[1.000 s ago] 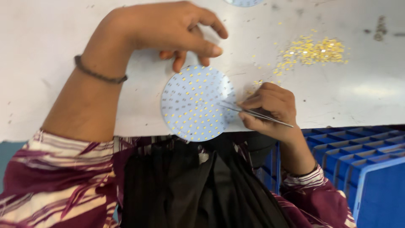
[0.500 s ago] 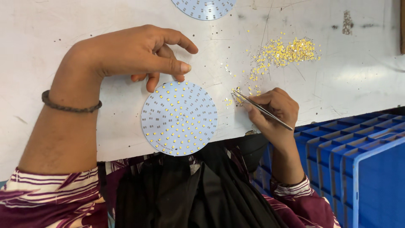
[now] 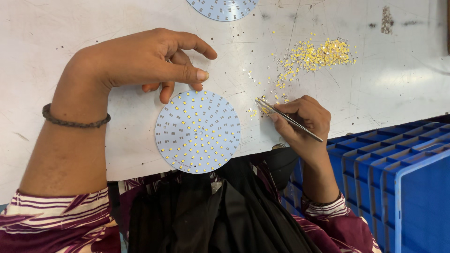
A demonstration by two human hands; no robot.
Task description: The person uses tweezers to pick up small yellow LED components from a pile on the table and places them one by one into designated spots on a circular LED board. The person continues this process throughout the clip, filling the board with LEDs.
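Note:
A round pale-blue circuit board (image 3: 197, 131), dotted with small yellow chips, lies flat at the near edge of a white worktable (image 3: 70, 37). My left hand (image 3: 145, 61) rests just above it, fingertips touching the board's upper rim. My right hand (image 3: 304, 119) holds thin metal tweezers (image 3: 286, 118), their tips down among loose yellow chips right of the board. A heap of small yellow chips (image 3: 314, 54) is spread farther up the table to the right.
A second round board (image 3: 222, 7) is cut off by the top edge. Blue plastic crates (image 3: 393, 173) stand at the lower right, beside the table. Dark cloth and striped sleeves fill the bottom of the view.
The tweezers have moved off the board's right edge to the loose chips beside it. My left hand stays at the board's upper rim. The view has shifted.

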